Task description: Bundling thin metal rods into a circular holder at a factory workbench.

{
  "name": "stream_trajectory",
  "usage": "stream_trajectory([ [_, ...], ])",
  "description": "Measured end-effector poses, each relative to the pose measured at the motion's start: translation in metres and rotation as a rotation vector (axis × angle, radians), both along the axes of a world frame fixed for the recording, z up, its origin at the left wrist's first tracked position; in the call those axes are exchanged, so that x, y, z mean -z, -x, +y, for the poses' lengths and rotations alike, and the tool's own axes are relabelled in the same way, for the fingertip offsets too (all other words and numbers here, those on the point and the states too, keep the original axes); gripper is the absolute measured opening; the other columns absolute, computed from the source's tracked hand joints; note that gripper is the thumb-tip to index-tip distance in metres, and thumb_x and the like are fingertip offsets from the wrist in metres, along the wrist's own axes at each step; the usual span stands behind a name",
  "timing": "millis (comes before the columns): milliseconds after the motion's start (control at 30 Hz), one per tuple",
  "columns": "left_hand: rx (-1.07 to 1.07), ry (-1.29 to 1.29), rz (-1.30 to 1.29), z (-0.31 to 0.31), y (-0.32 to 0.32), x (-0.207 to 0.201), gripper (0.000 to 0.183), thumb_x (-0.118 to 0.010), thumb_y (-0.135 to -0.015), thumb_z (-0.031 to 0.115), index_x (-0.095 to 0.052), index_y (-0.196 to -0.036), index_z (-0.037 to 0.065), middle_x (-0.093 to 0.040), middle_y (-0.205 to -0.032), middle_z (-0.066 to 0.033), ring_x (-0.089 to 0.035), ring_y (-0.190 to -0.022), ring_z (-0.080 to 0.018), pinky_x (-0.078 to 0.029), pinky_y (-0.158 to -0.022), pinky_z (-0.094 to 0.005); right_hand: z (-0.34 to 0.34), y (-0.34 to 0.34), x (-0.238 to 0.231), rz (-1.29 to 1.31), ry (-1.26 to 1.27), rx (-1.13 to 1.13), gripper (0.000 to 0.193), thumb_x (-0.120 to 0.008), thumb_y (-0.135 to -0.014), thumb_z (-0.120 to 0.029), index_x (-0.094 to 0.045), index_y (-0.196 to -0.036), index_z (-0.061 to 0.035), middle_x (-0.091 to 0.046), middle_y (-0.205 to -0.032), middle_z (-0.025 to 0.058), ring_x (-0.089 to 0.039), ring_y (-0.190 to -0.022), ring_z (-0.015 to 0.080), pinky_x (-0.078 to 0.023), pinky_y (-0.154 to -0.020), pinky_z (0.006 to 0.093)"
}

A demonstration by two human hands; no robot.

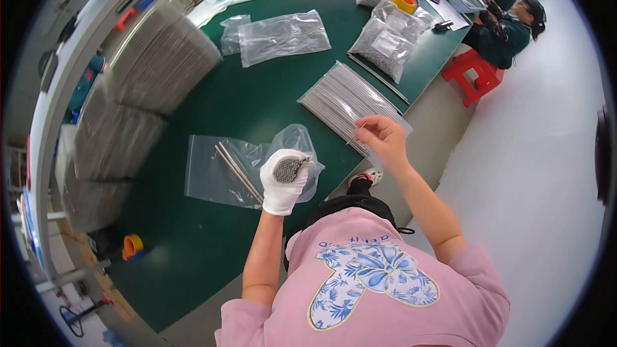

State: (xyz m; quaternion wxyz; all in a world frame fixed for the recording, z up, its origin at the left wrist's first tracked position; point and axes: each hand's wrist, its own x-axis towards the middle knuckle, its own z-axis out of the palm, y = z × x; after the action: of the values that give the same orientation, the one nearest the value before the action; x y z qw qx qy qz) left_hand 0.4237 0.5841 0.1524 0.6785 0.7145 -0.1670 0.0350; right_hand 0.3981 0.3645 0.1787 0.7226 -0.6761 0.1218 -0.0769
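My left hand (279, 196), in a white glove, is closed around a tight bundle of thin grey rods (287, 169), their ends facing up. Pinched between the bare fingers of my right hand (387, 143) is a thin light stick (351, 139), small and partly blurred. That hand hovers over the near end of a flat clear pack of grey rods (340, 96). Beneath my left hand lies a clear plastic bag (200, 173), and a few thin sticks (232, 166) rest on or in it; which one I cannot tell.
Clear bags (286, 37) lie farther back on the green table (186, 270). Bags of small grey pieces (382, 38) and a yellow tape roll (405, 2) sit at the far right. Wrapped stacks (154, 58) line the left. A person (514, 35) sits by a red stool (473, 76).
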Motion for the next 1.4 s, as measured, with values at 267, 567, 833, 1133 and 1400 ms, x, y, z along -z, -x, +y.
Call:
stream_trajectory([
  [267, 0.026, 0.045, 0.013, 0.001, 0.006, -0.003, 0.019, -0.067, -0.067, -0.008, -0.062, -0.083, 0.003, -0.064, -0.078, -0.0062, -0.061, -0.07, -0.014, -0.049, -0.066, -0.026, 0.058, -0.003, -0.04, -0.285, 0.429, -0.329, 0.009, -0.058, -0.085, -0.003, -0.064, -0.092, -0.001, -0.067, -0.082, 0.0073, -0.063, -0.071, 0.014, -0.049, -0.063, 0.0248],
  [567, 0.02, 0.0, -0.019, 0.001, 0.01, -0.006, 0.019, -0.072, -0.068, -0.004, -0.063, -0.083, 0.003, -0.065, -0.078, -0.0065, -0.061, -0.068, -0.0145, -0.049, -0.065, -0.0263, 0.066, 0.002, -0.033, -0.38, 0.464, -0.264, 0.007, -0.06, -0.082, -0.001, -0.064, -0.088, -0.0008, -0.066, -0.08, 0.0085, -0.063, -0.07, 0.0183, -0.049, -0.062, 0.0265],
  [833, 0.057, 0.054, -0.03, -0.001, 0.01, -0.002, 0.019, -0.073, -0.068, -0.003, -0.064, -0.083, 0.004, -0.065, -0.078, -0.0064, -0.062, -0.069, -0.0148, -0.05, -0.064, -0.0262, 0.057, -0.002, -0.04, -0.466, 0.647, -0.3, 0.007, -0.062, -0.079, 0.002, -0.065, -0.085, -0.0002, -0.066, -0.079, 0.0104, -0.064, -0.069, 0.0192, -0.05, -0.061, 0.0264],
  [1133, 0.035, -0.001, -0.033, 0.002, 0.01, -0.006, 0.021, -0.073, -0.067, -0.003, -0.064, -0.084, 0.004, -0.065, -0.078, -0.0062, -0.062, -0.069, -0.0159, -0.05, -0.065, -0.0264, 0.065, -0.004, -0.044, -0.546, 0.69, -0.307, 0.007, -0.064, -0.076, -0.001, -0.064, -0.082, -0.0027, -0.063, -0.075, 0.0095, -0.061, -0.063, 0.0244, -0.048, -0.054, 0.0303],
  [1400, 0.025, -0.011, -0.058, -0.005, 0.009, 0.005, 0.018, -0.071, -0.068, -0.001, -0.063, -0.083, 0.004, -0.064, -0.079, -0.0077, -0.062, -0.07, -0.0189, -0.049, -0.066, -0.0296, 0.059, -0.005, -0.039, -0.71, 0.996, -0.32, 0.012, -0.067, -0.068, -0.006, -0.063, -0.079, -0.0087, -0.063, -0.074, 0.0066, -0.062, -0.065, 0.0245, -0.049, -0.057, 0.0347],
])
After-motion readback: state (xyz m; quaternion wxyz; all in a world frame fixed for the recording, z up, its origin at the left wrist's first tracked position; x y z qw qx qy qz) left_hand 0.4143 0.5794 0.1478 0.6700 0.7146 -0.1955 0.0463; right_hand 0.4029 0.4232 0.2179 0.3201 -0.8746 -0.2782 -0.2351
